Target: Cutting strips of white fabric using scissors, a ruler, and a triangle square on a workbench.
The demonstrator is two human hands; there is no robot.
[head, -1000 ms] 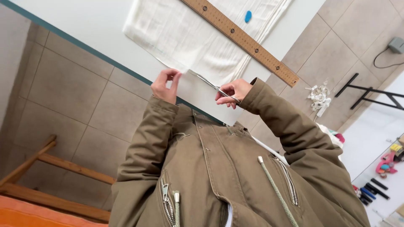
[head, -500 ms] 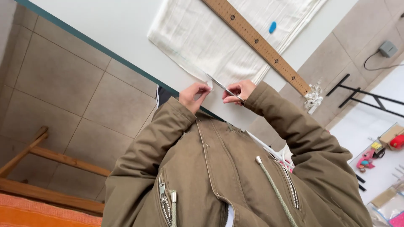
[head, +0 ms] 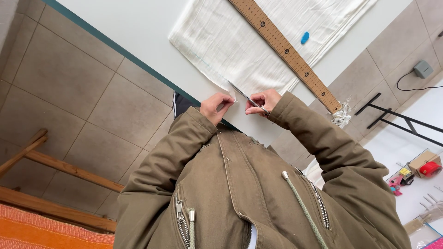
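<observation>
A white cloth (head: 258, 41) lies flat on the white table (head: 138, 27). My right hand (head: 263, 101) grips a pair of metal scissors (head: 242, 93); their blades point up-left into the cloth's near corner. My left hand (head: 217, 107) pinches the cloth's near edge right beside the blades. Both hands are at the table's front edge and almost touch. A long wooden ruler (head: 286, 50) lies diagonally across the cloth, and a small blue chalk piece (head: 305, 37) sits beyond it. My olive jacket (head: 249, 193) fills the lower view.
The table has a teal front edge (head: 115, 46) above a tiled floor (head: 69, 92). Wooden rails (head: 55, 166) and an orange fabric (head: 41, 230) are at lower left. A black metal stand (head: 397, 122), a grey box with a cable (head: 422, 69) and small items are at right.
My left hand has moved right along the cloth edge and closed in on my right hand. The scissors have stayed at the cloth's corner. The camera view has shifted.
</observation>
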